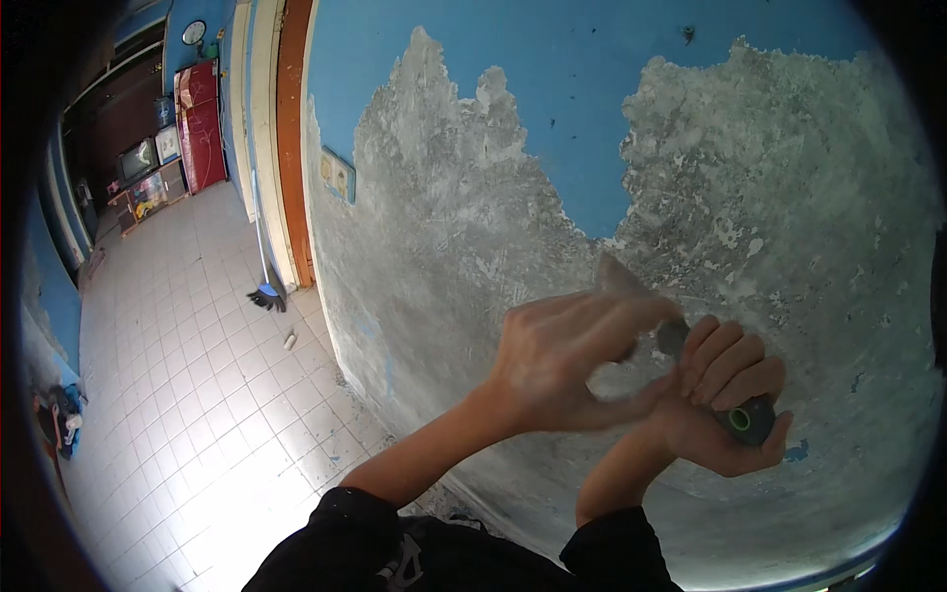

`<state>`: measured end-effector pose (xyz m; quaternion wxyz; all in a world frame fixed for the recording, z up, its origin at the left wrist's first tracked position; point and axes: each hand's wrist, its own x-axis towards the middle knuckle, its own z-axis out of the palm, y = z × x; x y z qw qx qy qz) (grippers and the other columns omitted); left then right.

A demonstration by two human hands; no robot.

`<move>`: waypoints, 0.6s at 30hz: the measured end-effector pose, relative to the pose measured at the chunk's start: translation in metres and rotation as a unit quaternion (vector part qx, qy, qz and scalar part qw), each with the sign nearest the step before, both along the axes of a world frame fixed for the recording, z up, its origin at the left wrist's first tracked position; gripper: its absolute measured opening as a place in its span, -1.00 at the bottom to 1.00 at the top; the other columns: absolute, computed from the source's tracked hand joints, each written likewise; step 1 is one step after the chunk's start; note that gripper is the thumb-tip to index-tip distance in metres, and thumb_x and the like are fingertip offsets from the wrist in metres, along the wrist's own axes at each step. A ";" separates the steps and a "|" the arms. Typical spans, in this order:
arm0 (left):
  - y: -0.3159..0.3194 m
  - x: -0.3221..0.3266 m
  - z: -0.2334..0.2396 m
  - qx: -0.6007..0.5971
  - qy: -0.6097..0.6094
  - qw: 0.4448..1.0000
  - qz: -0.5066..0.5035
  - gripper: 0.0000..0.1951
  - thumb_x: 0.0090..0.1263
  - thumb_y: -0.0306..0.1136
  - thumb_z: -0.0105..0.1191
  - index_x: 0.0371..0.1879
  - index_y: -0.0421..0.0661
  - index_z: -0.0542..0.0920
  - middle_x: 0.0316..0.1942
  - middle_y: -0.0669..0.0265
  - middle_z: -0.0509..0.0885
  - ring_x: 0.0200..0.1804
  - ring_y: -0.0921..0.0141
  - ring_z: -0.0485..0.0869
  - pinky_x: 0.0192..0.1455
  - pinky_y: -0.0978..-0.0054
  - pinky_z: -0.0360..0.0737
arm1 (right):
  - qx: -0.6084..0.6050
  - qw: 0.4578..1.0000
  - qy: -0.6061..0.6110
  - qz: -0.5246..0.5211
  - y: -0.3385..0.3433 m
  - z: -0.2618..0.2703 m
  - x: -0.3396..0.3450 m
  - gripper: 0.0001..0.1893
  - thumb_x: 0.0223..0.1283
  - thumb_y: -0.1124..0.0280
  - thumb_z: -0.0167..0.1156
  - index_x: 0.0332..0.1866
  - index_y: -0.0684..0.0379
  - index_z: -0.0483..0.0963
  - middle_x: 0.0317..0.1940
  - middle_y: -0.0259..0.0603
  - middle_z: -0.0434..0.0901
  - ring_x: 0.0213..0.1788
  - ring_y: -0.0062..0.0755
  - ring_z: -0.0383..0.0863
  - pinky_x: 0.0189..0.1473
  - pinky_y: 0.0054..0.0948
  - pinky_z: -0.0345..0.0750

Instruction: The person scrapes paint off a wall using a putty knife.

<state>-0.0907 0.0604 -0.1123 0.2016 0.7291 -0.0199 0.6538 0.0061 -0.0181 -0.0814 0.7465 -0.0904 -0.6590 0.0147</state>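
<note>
My right hand (729, 403) is closed around the dark handle (758, 422) of a scraper, whose butt end has a green-rimmed hole. Its flat blade (618, 275) points up and left, in front of the wall. Across the blade lie the fingers of my left hand (562, 355), blurred and hiding most of it. The left thumb is spread from those fingers and reaches toward my right wrist. Behind both hands is a wall of bare grey plaster (459, 237), with jagged remains of blue paint (577, 170) above.
A double wall socket (338, 175) sits left of the plaster, near an orange-brown door frame (294, 148). A broom (260, 244) leans by the doorway. Paint flakes and a small white object (290, 340) lie on the tiled floor (222, 355). Farther off stands a red refrigerator (200, 126).
</note>
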 end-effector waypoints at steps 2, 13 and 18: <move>-0.003 -0.002 0.004 0.084 -0.026 0.996 0.005 -0.52 -0.20 -0.29 0.26 -0.17 -0.05 0.52 -0.57 0.44 0.45 -0.58 0.45 0.43 -0.57 0.52 0.31 | -0.005 1.000 0.009 0.010 0.001 -0.002 -0.008 -0.52 0.16 0.02 -0.30 -0.70 0.16 0.24 -0.75 -0.24 0.26 -0.69 -0.47 0.18 -0.59 -0.50 0.15; -0.009 0.008 0.023 0.135 0.053 0.987 -0.075 -0.36 -0.08 -0.34 0.19 0.10 -0.07 0.35 -0.33 0.27 0.41 -0.23 0.29 0.44 -0.17 0.37 0.37 | 0.012 0.968 0.016 -0.251 -0.005 -0.011 -0.026 -0.59 -0.05 -0.10 -0.26 -0.82 -0.09 0.14 -0.42 -0.33 0.17 -0.25 -0.37 0.25 -0.25 -0.33 0.26; -0.019 0.035 0.017 0.161 -0.043 0.986 0.023 -0.52 0.08 -0.37 0.07 0.07 -0.09 0.40 -0.33 0.29 0.48 -0.26 0.35 0.49 -0.21 0.41 0.40 | 0.009 0.968 0.020 -0.251 -0.009 -0.013 -0.015 -0.63 -0.05 -0.05 -0.24 -0.76 -0.05 0.12 -0.38 -0.28 0.18 -0.23 -0.34 0.24 -0.18 -0.31 0.22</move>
